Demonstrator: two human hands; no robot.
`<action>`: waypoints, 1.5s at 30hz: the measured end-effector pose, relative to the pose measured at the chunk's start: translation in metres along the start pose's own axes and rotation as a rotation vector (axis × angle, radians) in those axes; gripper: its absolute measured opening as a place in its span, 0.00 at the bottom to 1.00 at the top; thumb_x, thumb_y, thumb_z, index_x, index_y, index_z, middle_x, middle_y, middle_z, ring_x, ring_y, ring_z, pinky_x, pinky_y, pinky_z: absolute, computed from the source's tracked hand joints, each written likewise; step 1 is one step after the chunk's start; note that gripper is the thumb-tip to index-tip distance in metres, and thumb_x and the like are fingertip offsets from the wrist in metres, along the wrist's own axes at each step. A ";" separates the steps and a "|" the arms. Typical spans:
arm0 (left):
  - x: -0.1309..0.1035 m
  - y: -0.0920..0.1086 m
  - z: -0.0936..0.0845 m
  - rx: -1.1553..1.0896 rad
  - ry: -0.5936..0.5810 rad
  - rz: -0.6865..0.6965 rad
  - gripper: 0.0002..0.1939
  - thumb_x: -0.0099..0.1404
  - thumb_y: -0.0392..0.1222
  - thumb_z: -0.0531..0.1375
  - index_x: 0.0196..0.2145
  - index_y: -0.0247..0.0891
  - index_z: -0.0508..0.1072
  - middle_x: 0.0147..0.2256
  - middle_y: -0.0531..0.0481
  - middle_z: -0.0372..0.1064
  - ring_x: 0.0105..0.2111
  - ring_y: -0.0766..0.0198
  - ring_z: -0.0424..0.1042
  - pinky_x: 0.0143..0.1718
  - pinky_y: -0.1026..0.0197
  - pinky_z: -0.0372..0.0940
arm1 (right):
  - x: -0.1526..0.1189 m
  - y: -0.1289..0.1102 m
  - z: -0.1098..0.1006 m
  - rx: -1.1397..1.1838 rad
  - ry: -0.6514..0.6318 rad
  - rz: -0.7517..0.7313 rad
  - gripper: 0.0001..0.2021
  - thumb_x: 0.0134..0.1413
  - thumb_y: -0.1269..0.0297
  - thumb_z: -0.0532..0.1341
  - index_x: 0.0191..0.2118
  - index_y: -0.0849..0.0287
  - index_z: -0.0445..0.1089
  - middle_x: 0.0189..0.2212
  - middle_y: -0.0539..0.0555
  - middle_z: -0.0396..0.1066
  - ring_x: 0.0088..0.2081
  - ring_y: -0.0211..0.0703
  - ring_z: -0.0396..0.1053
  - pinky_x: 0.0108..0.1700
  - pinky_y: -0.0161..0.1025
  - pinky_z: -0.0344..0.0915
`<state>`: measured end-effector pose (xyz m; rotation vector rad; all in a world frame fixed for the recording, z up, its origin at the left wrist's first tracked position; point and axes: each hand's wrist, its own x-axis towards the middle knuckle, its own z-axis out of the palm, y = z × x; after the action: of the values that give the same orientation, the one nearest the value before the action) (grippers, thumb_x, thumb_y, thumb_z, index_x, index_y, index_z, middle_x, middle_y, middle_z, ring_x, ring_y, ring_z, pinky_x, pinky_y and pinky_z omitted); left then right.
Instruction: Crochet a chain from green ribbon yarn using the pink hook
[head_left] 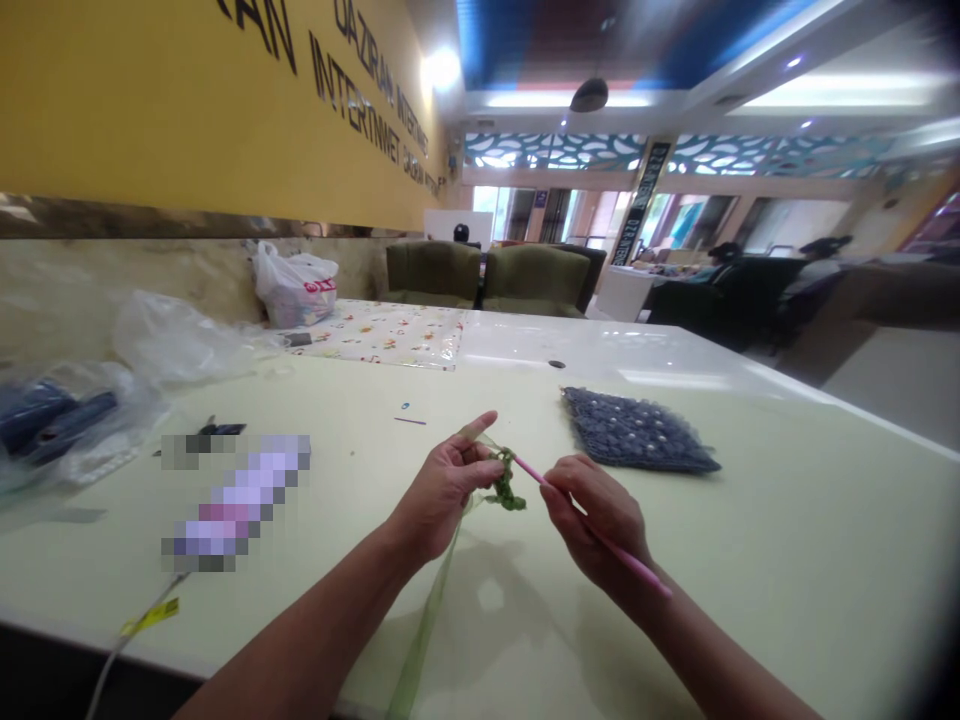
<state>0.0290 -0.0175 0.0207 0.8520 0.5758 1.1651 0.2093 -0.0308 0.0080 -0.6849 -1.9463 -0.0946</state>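
Between thumb and fingers, my left hand (450, 485) pinches a small piece of green crochet work (508, 488), its index finger raised with green ribbon over it. The ribbon (427, 630) runs from there down to the table's near edge. My right hand (600, 510) is closed around a pink crochet hook (634, 568), whose tip meets the top of the green piece. A dark blue-grey textured piece with pearl-like beads (637, 430) lies flat beyond my right hand.
On the pale table (300, 610), a blurred-out device (240, 500) with a cable lies left, near clear plastic bags (172, 340). A thin purple stick (410, 421) lies ahead. Farther back are a white bag (296, 285), a patterned sheet (375, 330) and green chairs (532, 275).
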 end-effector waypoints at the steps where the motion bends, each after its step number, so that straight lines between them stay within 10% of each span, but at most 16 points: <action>1: 0.000 -0.001 -0.001 0.018 -0.009 0.003 0.33 0.53 0.29 0.66 0.57 0.38 0.68 0.28 0.56 0.65 0.28 0.72 0.62 0.36 0.65 0.58 | 0.000 0.001 -0.001 0.015 -0.004 0.022 0.09 0.59 0.77 0.56 0.31 0.57 0.61 0.23 0.48 0.61 0.26 0.36 0.59 0.32 0.36 0.59; 40: -0.003 -0.009 0.008 -0.174 0.011 -0.178 0.41 0.50 0.24 0.63 0.62 0.35 0.59 0.27 0.57 0.69 0.25 0.73 0.64 0.33 0.67 0.58 | -0.003 0.007 0.005 -0.140 -0.098 -0.109 0.07 0.59 0.74 0.56 0.30 0.58 0.63 0.22 0.48 0.61 0.25 0.37 0.56 0.35 0.38 0.58; 45: -0.002 -0.013 0.006 -0.056 0.020 -0.150 0.44 0.48 0.23 0.64 0.62 0.36 0.59 0.25 0.58 0.68 0.26 0.72 0.64 0.35 0.66 0.57 | 0.003 0.011 0.001 -0.007 -0.288 -0.015 0.11 0.63 0.70 0.55 0.28 0.58 0.62 0.21 0.47 0.61 0.25 0.36 0.57 0.31 0.34 0.56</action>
<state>0.0399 -0.0231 0.0135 0.7373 0.6111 1.0491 0.2132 -0.0204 0.0080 -0.7201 -2.2269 -0.0124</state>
